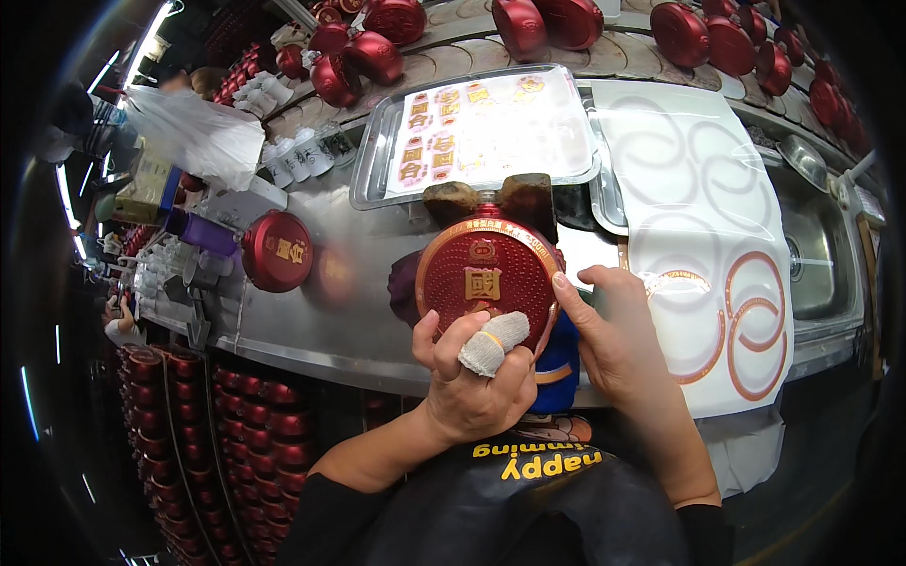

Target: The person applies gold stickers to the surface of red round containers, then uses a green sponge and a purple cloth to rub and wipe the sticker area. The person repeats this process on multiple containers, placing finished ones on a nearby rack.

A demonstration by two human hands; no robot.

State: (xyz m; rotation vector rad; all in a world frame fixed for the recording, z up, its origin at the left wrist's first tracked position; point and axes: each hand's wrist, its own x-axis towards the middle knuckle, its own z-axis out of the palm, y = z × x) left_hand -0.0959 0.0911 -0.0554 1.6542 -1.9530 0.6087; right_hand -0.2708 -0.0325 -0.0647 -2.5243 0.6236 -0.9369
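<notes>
A round, flat red bottle [483, 278] with a gold ring label and a gold emblem on its face stands in front of me on a steel counter [330, 311]. My left hand [472, 373] grips its lower edge, with a white cloth-wrapped finger pressed on the face. On its right rim rests my right hand [613, 330], the thumb pushing along the gold ring. Two brown blocks [491, 200] sit just behind the bottle's top.
A steel tray [373, 160] holds a sheet of gold and red labels [472, 127]. A white backing sheet [698, 236] with ring labels drapes at right, over a sink [821, 245]. Another red bottle [276, 250] stands at left. Several more red bottles line the back shelf [557, 24] and crates below [245, 424].
</notes>
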